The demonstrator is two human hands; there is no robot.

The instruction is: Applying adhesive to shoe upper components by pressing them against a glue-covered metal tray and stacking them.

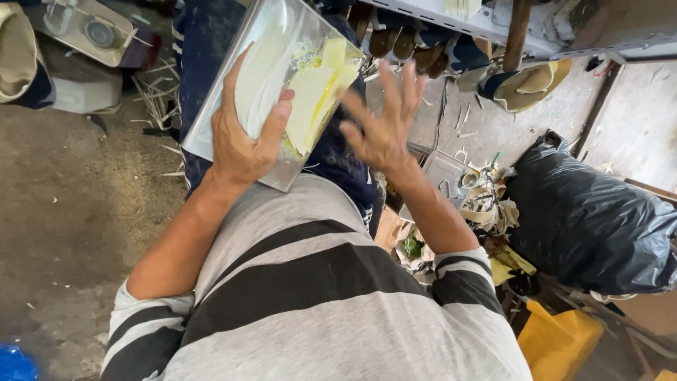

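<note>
My left hand (243, 137) grips the side of a clear rectangular plastic container (278, 42), tilted on my lap against my dark blue trousers. Inside it lie pale yellow and cream strips (314, 92), pressed against the wall. My right hand (384, 123) hovers just to the right of the container's mouth, fingers spread wide, palm toward it, holding nothing. My grey shirt with dark stripes (310, 282) fills the lower middle of the view.
A full black rubbish bag (592, 212) sits at the right. A metal tray with small tools and scraps (458, 180) lies beside my right forearm. A straw hat (529, 85) hangs under a grey shelf. Straw bits litter the concrete floor; a yellow bag (557, 339) is lower right.
</note>
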